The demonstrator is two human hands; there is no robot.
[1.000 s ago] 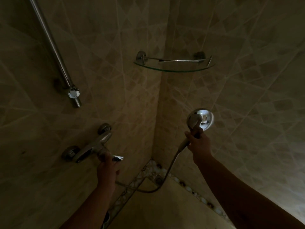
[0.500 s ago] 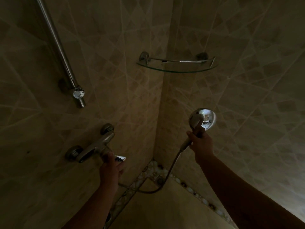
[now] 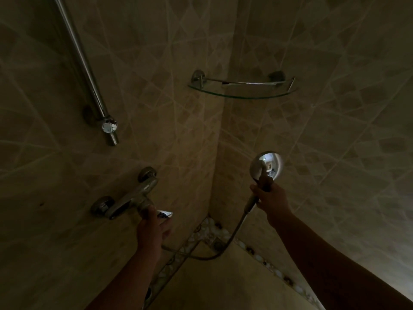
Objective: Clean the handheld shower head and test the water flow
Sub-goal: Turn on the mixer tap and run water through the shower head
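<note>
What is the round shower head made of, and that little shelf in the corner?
The shower head looks like shiny chromed metal or chromed plastic: its back mirrors the room. The corner shelf looks like clear glass, since the tiles show through it and its edge glints greenish, with a thin metal rail.

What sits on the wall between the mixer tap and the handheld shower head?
In the head view, only bare tiled wall and the room corner lie between the mixer tap and the shower head; the hose loops below.
</note>
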